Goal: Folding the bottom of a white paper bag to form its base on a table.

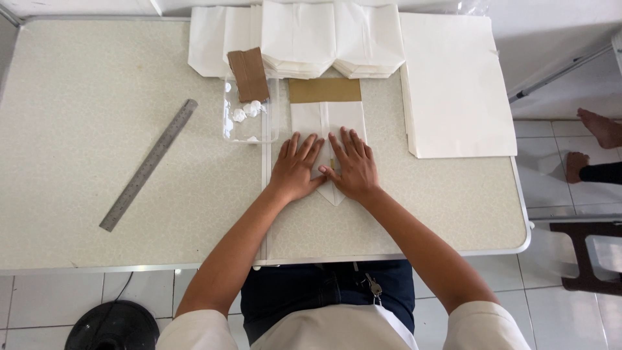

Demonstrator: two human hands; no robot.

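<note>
Nearest the camera sit the person's white sleeves and dark trousers, with a small metal clip (372, 285) hanging at the waistband. From there both forearms reach up over the near edge of the pale speckled table (84, 129).

Both hands lie flat, palms down, on a white folded paper piece (327, 120) in the middle of the table. On the left hand (295, 170) the fingers are stretched out and slightly spread, gripping nothing, pressing on the paper's left half. On the right hand (352, 167) the fingers are likewise extended and fanned, with the thumb turned in toward the left hand, so that the two hands almost touch over the paper's centre fold. A pointed paper flap shows just below and between the wrists. A brown cardboard strip (324, 91) lies at the paper's far end.

Just left of the fingertips stands a clear plastic tray (272, 107) holding small white lumps, with a brown cardboard piece (248, 74) leaning across its far rim. Stacks of folded white paper bags (330, 39) line the far edge, close behind the work. A pile of flat white sheets (453, 84) covers the right side, near the right hand. A metal ruler (149, 164) lies slantwise well to the left, with bare tabletop around it and along the near edge.

Someone else's bare feet (596, 129) stand on the tiled floor at the right.
</note>
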